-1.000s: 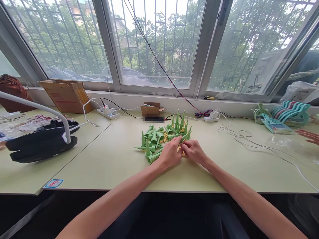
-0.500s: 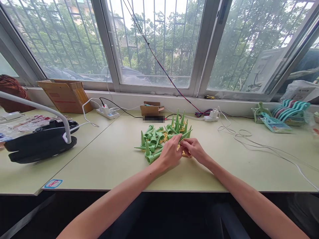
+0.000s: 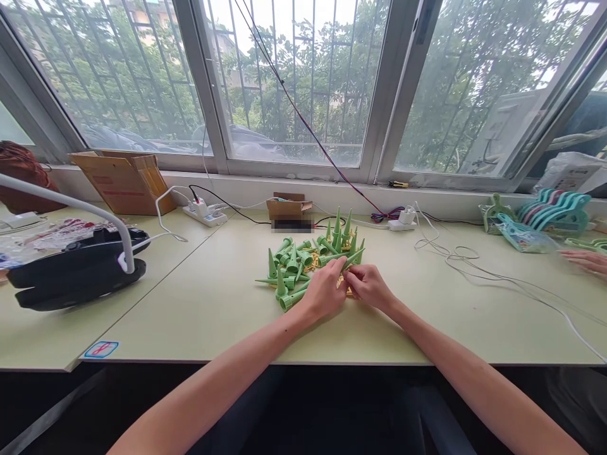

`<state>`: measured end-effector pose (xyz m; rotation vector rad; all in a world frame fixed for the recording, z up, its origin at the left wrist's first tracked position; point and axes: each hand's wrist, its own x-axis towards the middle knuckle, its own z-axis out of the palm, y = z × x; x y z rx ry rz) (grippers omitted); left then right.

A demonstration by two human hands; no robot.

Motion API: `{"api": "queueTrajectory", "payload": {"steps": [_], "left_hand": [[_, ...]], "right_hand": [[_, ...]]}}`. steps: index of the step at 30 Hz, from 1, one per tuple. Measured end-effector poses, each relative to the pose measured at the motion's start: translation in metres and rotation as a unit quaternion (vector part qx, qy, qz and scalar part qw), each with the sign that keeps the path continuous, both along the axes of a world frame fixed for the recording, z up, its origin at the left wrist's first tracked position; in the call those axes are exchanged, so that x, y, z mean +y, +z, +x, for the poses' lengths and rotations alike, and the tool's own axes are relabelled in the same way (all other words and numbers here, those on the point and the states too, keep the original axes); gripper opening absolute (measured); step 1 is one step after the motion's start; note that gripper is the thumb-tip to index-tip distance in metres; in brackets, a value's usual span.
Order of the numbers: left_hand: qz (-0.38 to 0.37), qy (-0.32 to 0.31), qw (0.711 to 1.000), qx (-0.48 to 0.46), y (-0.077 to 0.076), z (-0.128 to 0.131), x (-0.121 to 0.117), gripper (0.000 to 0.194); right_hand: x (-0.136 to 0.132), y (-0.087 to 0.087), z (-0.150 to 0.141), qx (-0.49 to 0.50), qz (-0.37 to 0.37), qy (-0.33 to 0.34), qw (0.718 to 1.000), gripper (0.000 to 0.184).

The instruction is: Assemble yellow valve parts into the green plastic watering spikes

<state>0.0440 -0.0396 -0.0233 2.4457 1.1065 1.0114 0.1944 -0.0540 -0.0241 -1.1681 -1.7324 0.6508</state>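
Note:
My left hand point(image 3: 325, 288) is closed around a green plastic watering spike point(image 3: 353, 258), whose tip points up and to the right. The fingers of my right hand point(image 3: 372, 286) are pinched together at the spike's lower end, touching the left fingertips; whatever they grip there is hidden. Left of my hands lies a loose heap of green spikes point(image 3: 293, 260), some on their sides and some upright. Behind them several more upright spikes point(image 3: 337, 232) stand together. Small yellow parts point(image 3: 315, 260) lie among the spikes, and more yellow pieces show beneath my hands.
A small open cardboard box point(image 3: 288, 207) stands behind the heap. White cables point(image 3: 467, 258) trail over the right of the table. Another person's hand point(image 3: 585, 259) rests at the far right, near packaged dustpan-like items point(image 3: 526, 235). A black lamp base point(image 3: 78, 268) sits on the left.
My right fingers have drawn in slightly at the spike's lower end. My left hand stays almost where it was. Another person's hand and a green item have come in at the right edge.

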Motion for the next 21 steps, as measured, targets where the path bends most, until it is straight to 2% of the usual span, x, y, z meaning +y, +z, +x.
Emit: {"api": "queueTrajectory", "payload": {"steps": [5, 11, 21], "left_hand": [[-0.001, -0.001, 1.000, -0.003, -0.0003, 0.0001, 0.0006, 0.044], [0.002, -0.007, 1.000, -0.007, 0.0005, -0.0004, 0.0006, 0.046], [0.007, 0.008, 1.000, -0.014, -0.0014, 0.0005, 0.0013, 0.047]], "right_hand": [[0.0009, -0.0012, 0.0000, -0.024, 0.029, -0.016, 0.999, 0.039], [0.0003, -0.0012, -0.0003, -0.027, 0.031, -0.017, 0.999, 0.039], [0.0011, 0.0002, -0.0010, 0.028, -0.023, 0.009, 0.999, 0.041]]}}
